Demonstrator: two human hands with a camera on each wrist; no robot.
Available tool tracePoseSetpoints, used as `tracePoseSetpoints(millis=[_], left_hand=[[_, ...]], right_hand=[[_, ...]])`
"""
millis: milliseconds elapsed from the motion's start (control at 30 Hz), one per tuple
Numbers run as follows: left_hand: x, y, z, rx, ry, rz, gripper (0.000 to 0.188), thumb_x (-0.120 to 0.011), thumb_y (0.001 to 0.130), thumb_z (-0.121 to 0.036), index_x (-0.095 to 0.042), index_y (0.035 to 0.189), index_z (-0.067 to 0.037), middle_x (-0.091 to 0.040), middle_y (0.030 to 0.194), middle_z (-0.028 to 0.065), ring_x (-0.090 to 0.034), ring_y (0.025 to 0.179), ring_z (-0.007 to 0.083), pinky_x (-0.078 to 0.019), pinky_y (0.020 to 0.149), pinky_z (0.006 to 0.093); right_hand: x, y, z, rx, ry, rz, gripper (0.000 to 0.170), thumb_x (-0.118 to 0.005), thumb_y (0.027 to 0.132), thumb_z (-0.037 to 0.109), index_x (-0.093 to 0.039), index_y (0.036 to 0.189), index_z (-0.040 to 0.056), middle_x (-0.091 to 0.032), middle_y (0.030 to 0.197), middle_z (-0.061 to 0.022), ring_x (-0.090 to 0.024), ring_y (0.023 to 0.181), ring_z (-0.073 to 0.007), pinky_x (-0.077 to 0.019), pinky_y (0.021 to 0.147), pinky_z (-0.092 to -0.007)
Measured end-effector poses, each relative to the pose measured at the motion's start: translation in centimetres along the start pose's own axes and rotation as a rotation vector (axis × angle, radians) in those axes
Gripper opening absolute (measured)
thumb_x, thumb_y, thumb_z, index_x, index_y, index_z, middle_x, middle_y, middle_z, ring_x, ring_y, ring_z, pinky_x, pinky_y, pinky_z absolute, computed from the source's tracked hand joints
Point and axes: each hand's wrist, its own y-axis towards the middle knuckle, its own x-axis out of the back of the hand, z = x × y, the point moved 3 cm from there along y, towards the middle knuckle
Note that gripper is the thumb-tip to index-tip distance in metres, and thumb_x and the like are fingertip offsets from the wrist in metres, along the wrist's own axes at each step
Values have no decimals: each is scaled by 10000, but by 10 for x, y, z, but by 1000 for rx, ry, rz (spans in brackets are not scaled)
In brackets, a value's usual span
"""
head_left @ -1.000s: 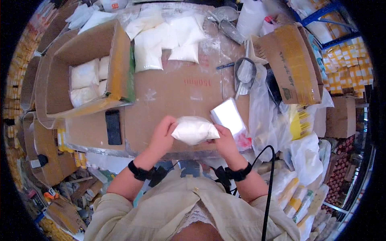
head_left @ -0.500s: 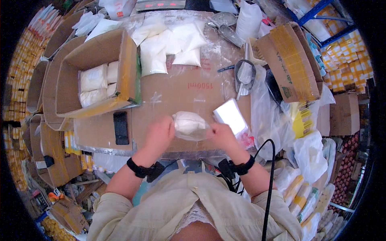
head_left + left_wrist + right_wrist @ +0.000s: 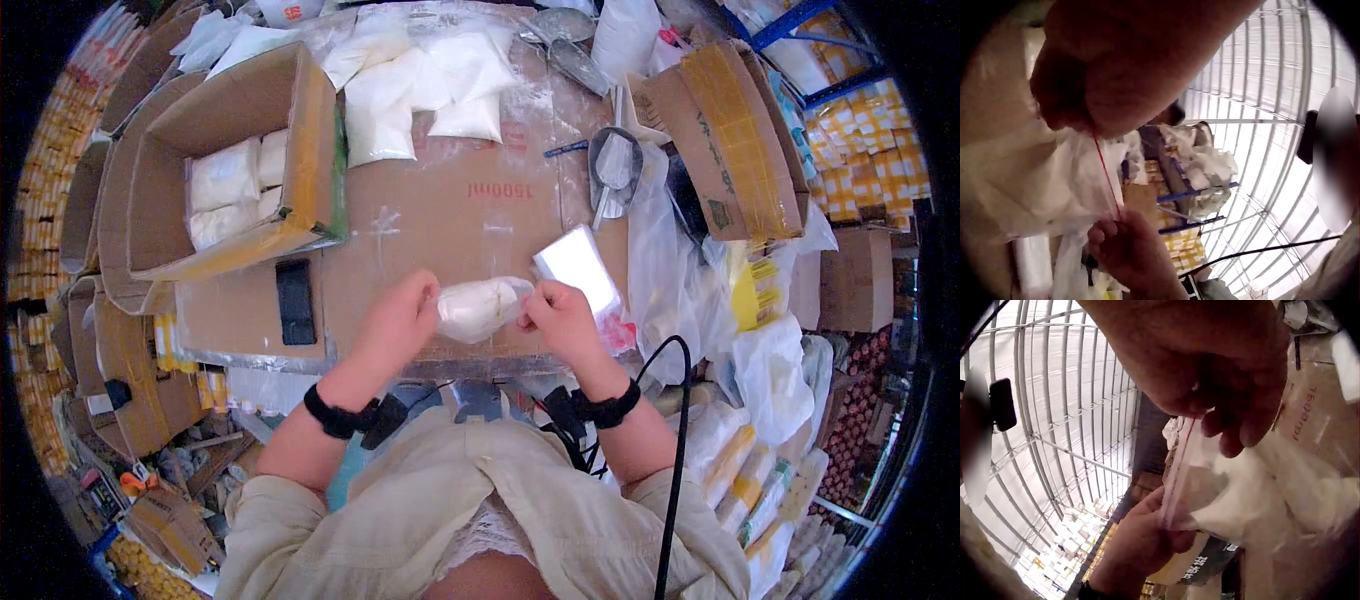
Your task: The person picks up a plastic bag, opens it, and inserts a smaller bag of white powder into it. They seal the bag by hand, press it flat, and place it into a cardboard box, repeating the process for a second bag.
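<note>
A clear bag of white powder (image 3: 475, 311) is held over the cardboard-covered table, near its front edge. My left hand (image 3: 402, 318) pinches one end of the bag's mouth, and my right hand (image 3: 562, 318) pinches the other. In the left wrist view, a red line runs along the bag (image 3: 1035, 181) between my left hand (image 3: 1129, 62) and my right hand (image 3: 1135, 253). The right wrist view shows the red-lined strip of the bag (image 3: 1254, 494) stretched between my right hand (image 3: 1210, 369) and my left hand (image 3: 1141, 540).
Filled bags (image 3: 385, 105) lie at the table's back. An open carton (image 3: 215, 255) with several filled bags stands left, a dark phone-like object (image 3: 295, 302) before it. A stack of clear bags (image 3: 577, 270), a metal scoop (image 3: 614, 172) and another carton (image 3: 728, 150) are on the right.
The bag has turned and tilted between my hands, and its clear mouth now shows near my right hand. Both hands still hold it. The head view has shifted slightly.
</note>
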Motion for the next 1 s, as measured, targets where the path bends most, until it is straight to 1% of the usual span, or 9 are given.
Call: tracePoseSetpoints(millis=[167,267,400,500,600,700,800,900,1000], left_hand=[[-24,15,46,-6,164,47,82,-504,775,-97,-502,841,-49,-567,725,193,-551,685,379,-435,591,424],[-27,3,48,64,155,62,66,-515,772,-95,-505,804,-38,-567,718,175,-559,680,341,-437,597,402],[-32,1,51,-40,187,65,69,-515,778,-99,-512,810,-38,-562,692,162,-568,665,321,-440,595,397],[-25,-4,45,129,121,114,185,-575,750,-110,-518,913,-45,-572,816,163,-580,785,300,-455,670,378],[-2,-17,20,-354,186,-10,345,-637,712,-132,-506,1020,-47,-542,1035,171,-507,978,355,-415,828,408],[-12,-16,34,-380,48,302,504,-698,672,-142,-477,1115,-45,-476,1166,126,-448,1084,298,-361,914,384],[-60,-2,97,-124,-328,461,408,-675,719,-139,-506,1075,-33,-532,1114,108,-500,1046,239,-389,893,336],[-57,17,103,77,-360,364,249,-631,775,-133,-551,981,-18,-582,1010,76,-544,953,177,-414,844,283],[-39,10,95,50,-323,195,116,-572,828,-118,-582,883,-16,-603,912,48,-555,845,132,-431,776,252]], right_hand=[[-2,-3,20,240,-727,-156,107,-576,777,131,-555,787,27,-615,840,-108,-601,694,-232,-488,625,-311],[-10,-32,40,748,-650,-2,128,-611,743,157,-568,813,59,-600,908,-95,-587,771,-278,-487,657,-350],[-31,-27,32,566,-886,233,183,-618,715,201,-599,828,58,-599,918,-96,-597,804,-261,-491,661,-374],[-40,-1,-6,523,-1148,305,158,-591,702,169,-621,794,44,-601,870,-113,-605,773,-271,-497,646,-381],[-44,-4,-9,604,-1197,353,120,-559,695,116,-635,725,28,-606,792,-138,-618,695,-293,-504,627,-397],[-43,-14,-12,658,-1198,430,116,-539,702,94,-634,710,30,-607,761,-132,-619,699,-290,-505,634,-394],[-42,-22,-10,680,-1159,449,121,-521,709,74,-630,735,27,-607,755,-134,-618,705,-291,-506,635,-393],[-39,-23,2,673,-1113,398,103,-514,710,68,-599,747,25,-596,763,-131,-610,718,-292,-500,626,-389],[-33,-26,22,569,-1126,382,74,-516,698,74,-548,743,26,-572,788,-128,-594,726,-295,-486,624,-390]])
